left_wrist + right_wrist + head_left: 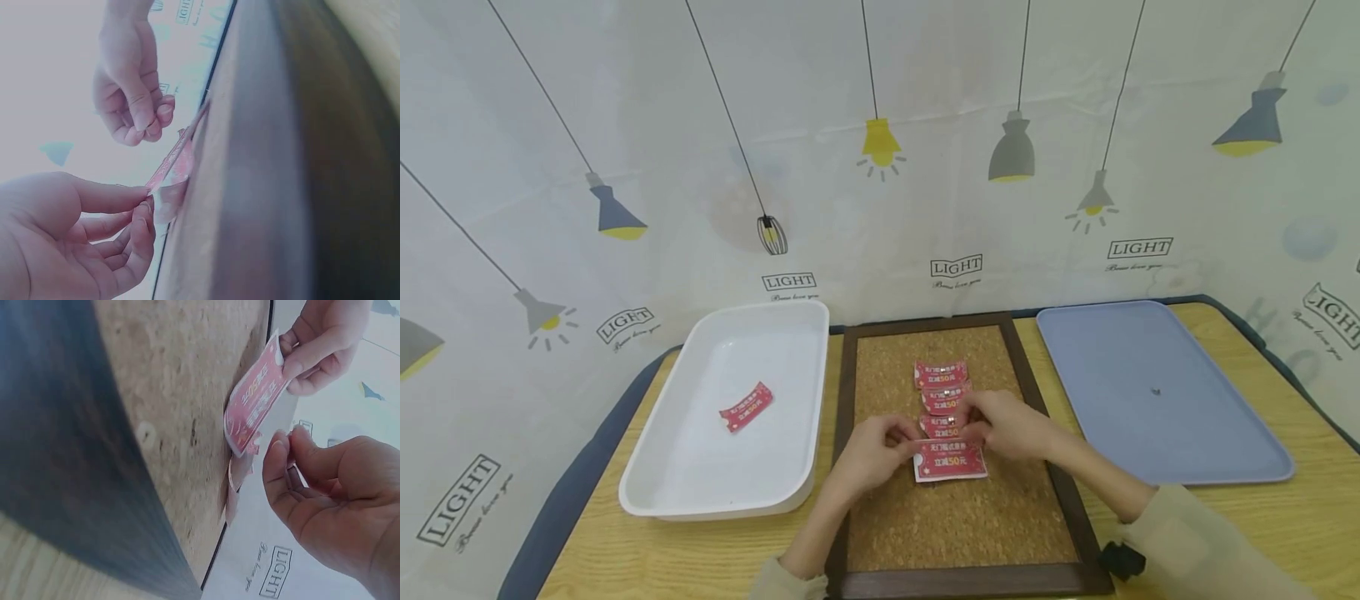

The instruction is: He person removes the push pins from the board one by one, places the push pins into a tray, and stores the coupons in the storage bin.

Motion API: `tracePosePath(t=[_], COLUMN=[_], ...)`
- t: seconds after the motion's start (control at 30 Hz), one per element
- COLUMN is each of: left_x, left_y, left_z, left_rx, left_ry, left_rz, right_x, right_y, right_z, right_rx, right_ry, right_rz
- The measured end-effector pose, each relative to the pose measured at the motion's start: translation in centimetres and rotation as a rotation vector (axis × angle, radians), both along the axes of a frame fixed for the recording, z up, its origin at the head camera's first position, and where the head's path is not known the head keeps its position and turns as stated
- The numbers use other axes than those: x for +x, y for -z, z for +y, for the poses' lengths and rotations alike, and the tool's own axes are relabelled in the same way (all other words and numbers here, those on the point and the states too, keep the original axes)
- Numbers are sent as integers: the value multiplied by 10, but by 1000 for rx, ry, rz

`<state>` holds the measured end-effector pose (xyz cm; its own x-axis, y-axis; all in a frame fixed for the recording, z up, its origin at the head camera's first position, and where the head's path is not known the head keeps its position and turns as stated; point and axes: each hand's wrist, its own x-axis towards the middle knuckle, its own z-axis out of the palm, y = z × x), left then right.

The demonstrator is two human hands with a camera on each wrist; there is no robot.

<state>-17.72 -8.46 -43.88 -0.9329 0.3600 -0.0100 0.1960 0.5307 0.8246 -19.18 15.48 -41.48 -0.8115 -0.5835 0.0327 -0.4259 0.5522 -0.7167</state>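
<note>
Between finger and thumb my left hand (872, 454) pinches the left edge of a red paper coupon (950, 461), which stands tilted off the cork board (895, 525) in the right wrist view. Just above the coupon's right side, my right hand (1007, 423) has its thumb and fingertips together, apart from the paper in the right wrist view. Whether something tiny sits between them is hidden. Further up the board, other red coupons (940, 375) form an overlapping column, each with a small shiny pin at its top. My right fingers partly cover the lower ones.
Left of the board stands a deep white tray (655, 492) with a single red coupon (747, 407) inside. A flat blue-grey tray (1195, 442) lies to the right, with a tiny dark item (1156, 391) in it. The board has a raised dark wooden frame (970, 582).
</note>
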Motion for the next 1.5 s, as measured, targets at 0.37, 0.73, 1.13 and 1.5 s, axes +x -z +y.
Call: tracePosePath(t=[0.37,0.73,1.13,1.5], left_x=[4,1,-6,-9], left_y=[-22,-33,-39,-45], left_z=[-24,-51,-82,-120], left_rx=[50,109,183,195], left_ry=[-23,-113,-264,-384], left_rz=[32,17,-24,-42], right_x=[-4,-4,-9,-9], right_y=[-4,-7,-3,-2], right_z=[28,57,95,130], right_rx=[-97,-108,-104,-55], right_ry=[80,172,273,386], right_rz=[116,65,82,114])
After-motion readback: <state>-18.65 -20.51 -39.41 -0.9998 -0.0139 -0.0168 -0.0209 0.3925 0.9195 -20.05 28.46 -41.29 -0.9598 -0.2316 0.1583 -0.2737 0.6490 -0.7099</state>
